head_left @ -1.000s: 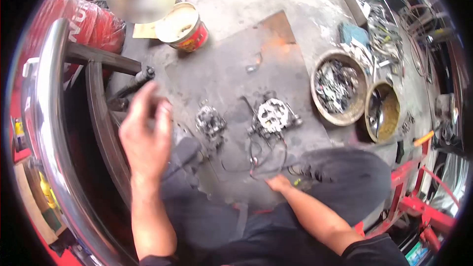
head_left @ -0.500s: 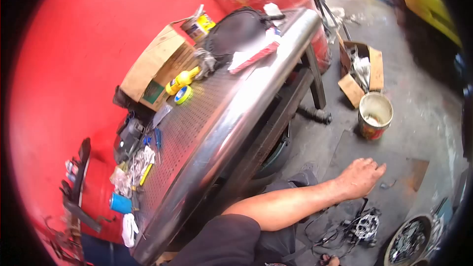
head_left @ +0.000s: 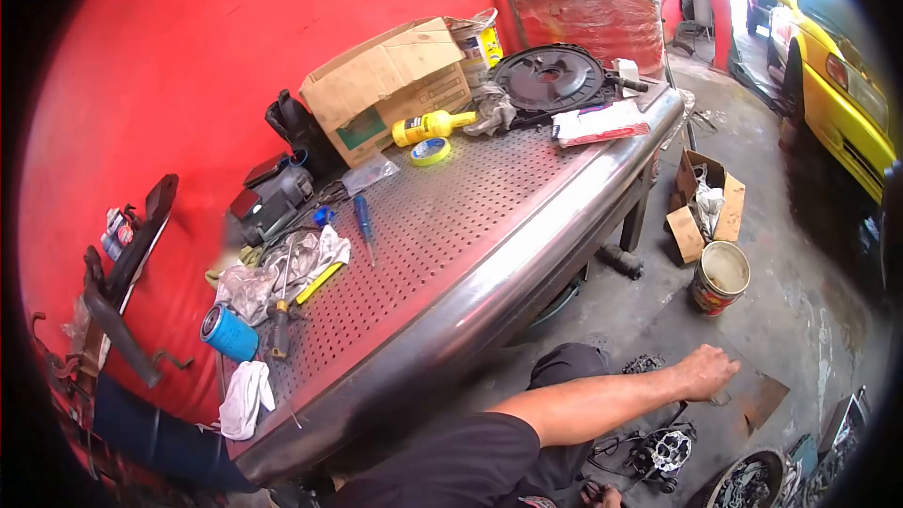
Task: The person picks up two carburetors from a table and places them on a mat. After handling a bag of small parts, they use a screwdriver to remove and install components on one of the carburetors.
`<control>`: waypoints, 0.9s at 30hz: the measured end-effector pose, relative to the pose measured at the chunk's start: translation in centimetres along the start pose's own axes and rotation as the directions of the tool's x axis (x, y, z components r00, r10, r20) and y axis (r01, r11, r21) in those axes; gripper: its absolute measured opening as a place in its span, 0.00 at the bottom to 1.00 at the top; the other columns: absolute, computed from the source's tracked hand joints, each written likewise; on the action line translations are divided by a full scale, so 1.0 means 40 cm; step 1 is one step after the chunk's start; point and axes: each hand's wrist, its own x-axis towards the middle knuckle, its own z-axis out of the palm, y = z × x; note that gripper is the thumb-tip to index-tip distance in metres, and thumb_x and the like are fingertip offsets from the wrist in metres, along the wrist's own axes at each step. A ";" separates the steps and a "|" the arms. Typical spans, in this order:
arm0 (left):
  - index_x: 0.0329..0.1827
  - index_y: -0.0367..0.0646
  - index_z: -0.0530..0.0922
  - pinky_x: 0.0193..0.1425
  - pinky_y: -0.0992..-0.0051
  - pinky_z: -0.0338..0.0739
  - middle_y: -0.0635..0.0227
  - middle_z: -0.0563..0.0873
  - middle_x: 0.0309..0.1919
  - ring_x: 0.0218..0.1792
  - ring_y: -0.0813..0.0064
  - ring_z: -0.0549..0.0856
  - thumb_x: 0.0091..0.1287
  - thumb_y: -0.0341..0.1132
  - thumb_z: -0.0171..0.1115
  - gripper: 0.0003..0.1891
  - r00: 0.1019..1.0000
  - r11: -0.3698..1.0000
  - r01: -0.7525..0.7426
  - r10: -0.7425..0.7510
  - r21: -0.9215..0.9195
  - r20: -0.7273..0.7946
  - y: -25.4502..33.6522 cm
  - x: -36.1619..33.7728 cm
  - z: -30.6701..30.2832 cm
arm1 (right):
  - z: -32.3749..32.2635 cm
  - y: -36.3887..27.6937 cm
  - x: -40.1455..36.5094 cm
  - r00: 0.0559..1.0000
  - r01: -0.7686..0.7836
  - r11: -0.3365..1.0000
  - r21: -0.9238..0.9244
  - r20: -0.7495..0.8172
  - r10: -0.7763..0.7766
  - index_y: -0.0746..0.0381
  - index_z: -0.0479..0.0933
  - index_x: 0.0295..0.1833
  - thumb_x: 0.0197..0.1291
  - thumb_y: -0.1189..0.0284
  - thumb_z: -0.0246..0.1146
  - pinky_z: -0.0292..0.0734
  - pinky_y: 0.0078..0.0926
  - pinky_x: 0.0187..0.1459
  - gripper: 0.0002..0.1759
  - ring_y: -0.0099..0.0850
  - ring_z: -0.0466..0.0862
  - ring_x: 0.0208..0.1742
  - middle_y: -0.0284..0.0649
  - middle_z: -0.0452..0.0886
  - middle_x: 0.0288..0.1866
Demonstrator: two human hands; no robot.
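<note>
My left hand [head_left: 707, 373] reaches out over the floor to the right, fingers curled in. A small thin metal piece [head_left: 721, 399] shows right below it; whatever the fingers hold is hidden. At the bottom edge, part of my right hand [head_left: 605, 497] appears, its fingers bent around something dark and mostly cut off by the frame. Between the hands lies a metal engine part [head_left: 670, 452] with an open, webbed face and dark fittings. Black cables run beside it, and a dark chain-like heap [head_left: 643, 363] sits near my knee.
On the left stands a perforated metal workbench [head_left: 451, 216] with a cardboard box [head_left: 386, 66], yellow bottle [head_left: 428, 128], blue filter [head_left: 229, 333] and screwdriver [head_left: 363, 221]. A bucket [head_left: 722, 275], open carton [head_left: 691, 235], a basin of metal parts [head_left: 752, 484] and a yellow car [head_left: 837, 94] are to the right.
The view has tilted up and swung, bringing in more of the bench and the yellow car. My left hand stays outstretched, now nearer the small metal piece on the floor.
</note>
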 end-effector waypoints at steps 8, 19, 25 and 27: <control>0.56 0.38 0.81 0.77 0.29 0.52 0.50 0.88 0.39 0.54 0.48 0.85 0.66 0.30 0.57 0.16 0.991 0.929 0.132 -0.131 0.346 -0.025 -0.094 -0.072 -0.154 | -0.086 -0.082 0.010 0.978 0.113 0.991 0.075 -0.186 -0.097 0.57 0.76 0.50 0.74 0.63 0.53 0.80 0.62 0.40 0.11 0.45 0.83 0.37 0.41 0.79 0.41; 0.82 0.46 0.61 0.74 0.25 0.51 0.47 0.70 0.75 0.78 0.36 0.62 0.77 0.58 0.48 0.36 0.175 0.210 0.978 -0.839 -0.010 -0.516 -0.171 -0.388 -0.728 | -0.185 -0.139 0.224 0.963 0.141 0.976 -0.167 -0.204 -0.175 0.62 0.76 0.47 0.68 0.71 0.60 0.81 0.58 0.37 0.07 0.47 0.85 0.38 0.46 0.81 0.40; 0.82 0.50 0.61 0.76 0.28 0.52 0.51 0.63 0.81 0.79 0.36 0.59 0.76 0.63 0.47 0.38 0.155 0.097 0.983 -0.897 0.158 -0.414 -0.168 -0.356 -0.737 | -0.118 -0.120 0.135 0.989 0.085 0.982 -0.171 -0.105 -0.104 0.59 0.77 0.47 0.66 0.69 0.58 0.77 0.59 0.45 0.08 0.41 0.84 0.38 0.40 0.80 0.40; 0.83 0.49 0.61 0.78 0.31 0.52 0.53 0.60 0.82 0.81 0.37 0.57 0.75 0.65 0.47 0.40 0.156 0.094 0.980 -0.908 0.173 -0.388 -0.162 -0.350 -0.742 | -0.088 -0.116 0.067 0.996 0.073 0.968 -0.239 -0.029 -0.082 0.57 0.77 0.46 0.69 0.62 0.53 0.77 0.58 0.45 0.12 0.42 0.84 0.37 0.39 0.81 0.39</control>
